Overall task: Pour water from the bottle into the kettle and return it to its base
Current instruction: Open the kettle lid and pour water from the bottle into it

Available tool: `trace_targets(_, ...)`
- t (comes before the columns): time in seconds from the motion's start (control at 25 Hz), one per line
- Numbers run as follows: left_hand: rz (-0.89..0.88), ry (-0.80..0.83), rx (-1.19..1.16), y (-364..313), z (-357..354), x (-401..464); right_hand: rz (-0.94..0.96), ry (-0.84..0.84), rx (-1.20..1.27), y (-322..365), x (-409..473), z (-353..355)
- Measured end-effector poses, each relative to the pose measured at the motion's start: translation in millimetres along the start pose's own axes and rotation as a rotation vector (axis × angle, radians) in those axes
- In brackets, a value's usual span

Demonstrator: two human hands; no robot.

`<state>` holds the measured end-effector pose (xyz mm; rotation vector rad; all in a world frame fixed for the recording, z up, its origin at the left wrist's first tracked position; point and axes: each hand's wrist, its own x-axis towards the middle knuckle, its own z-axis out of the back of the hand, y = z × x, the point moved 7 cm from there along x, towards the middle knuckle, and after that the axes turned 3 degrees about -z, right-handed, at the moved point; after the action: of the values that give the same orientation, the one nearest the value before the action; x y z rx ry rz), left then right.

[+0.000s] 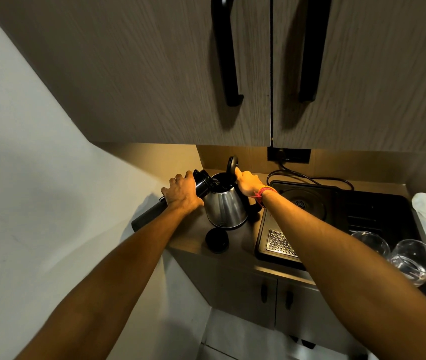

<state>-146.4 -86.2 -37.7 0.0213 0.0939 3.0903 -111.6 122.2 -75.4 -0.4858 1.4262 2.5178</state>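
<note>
A steel kettle [226,207] stands on the wooden counter [196,229] with its black lid [232,163] flipped up. My left hand [180,193] grips a black bottle [146,216], tilted so that its mouth [202,178] rests at the kettle's open rim. My right hand [248,181] is on the kettle's handle at the base of the lid. The kettle's round base [301,202] sits on a black tray [378,216] to the right, with nothing on it. The bottle's black cap [217,240] lies on the counter in front of the kettle.
Two drinking glasses [414,261] stand at the tray's near right corner, beside a metal drain grille [280,242]. A power cord [308,178] runs from the wall socket [288,155] to the base. Upper cabinet doors with black handles [226,50] hang close overhead. A white wall lies to the left.
</note>
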Motion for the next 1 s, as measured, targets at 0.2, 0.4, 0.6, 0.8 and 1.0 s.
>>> trace_targets(0.2,-0.008,-0.009,-0.133,0,0,0,-0.151,-0.074,0.277,-22,-7,5)
trace_targets(0.4,0.018,-0.033,-0.448,7,-5,0,-0.018,-0.052,-0.032,8,15,-1)
trace_targets(0.6,0.135,-0.104,-0.904,31,-20,-4,0.085,-0.126,-0.141,27,19,-2)
trace_targets(0.8,0.298,-0.202,-1.131,61,-43,-14,0.097,-0.162,-0.277,42,33,-9)
trace_targets(1.0,0.262,-0.232,-1.208,77,-53,-12,0.115,-0.178,-0.505,50,48,-25)
